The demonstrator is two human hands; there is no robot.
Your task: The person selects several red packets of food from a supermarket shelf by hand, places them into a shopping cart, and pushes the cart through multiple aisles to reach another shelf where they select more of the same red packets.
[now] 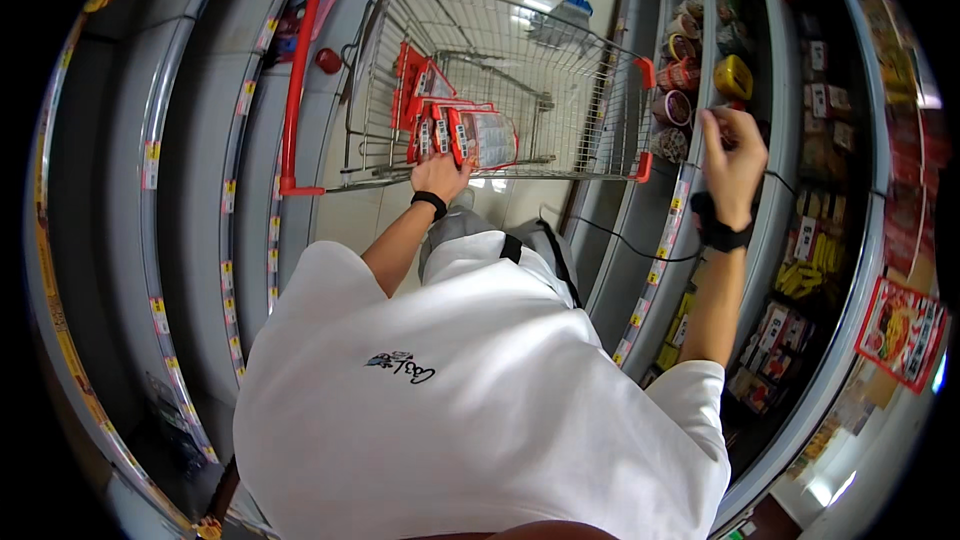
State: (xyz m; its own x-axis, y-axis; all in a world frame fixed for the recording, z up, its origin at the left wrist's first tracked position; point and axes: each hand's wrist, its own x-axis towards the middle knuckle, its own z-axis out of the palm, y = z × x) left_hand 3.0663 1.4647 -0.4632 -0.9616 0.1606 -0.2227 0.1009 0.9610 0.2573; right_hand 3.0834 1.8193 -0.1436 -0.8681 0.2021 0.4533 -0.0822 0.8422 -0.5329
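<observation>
Head view, left hand [440,177] gripping glossy red packets [470,137], perhaps.

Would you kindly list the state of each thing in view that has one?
Shopping cart: upright, partly loaded.
Red packets: lying in the cart, left hand on them.
Right hand: raised at the right shelf, grip unclear.
Left shelves: bare.

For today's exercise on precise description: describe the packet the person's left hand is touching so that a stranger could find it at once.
Start at the wire shopping cart with red trim in the aisle. Against its near wall stands a row of flat red packets, and the left hand rests under the rightmost packet. It stands apart by its large pale clear window turned toward the camera, while its neighbours show mostly red edges.
</observation>
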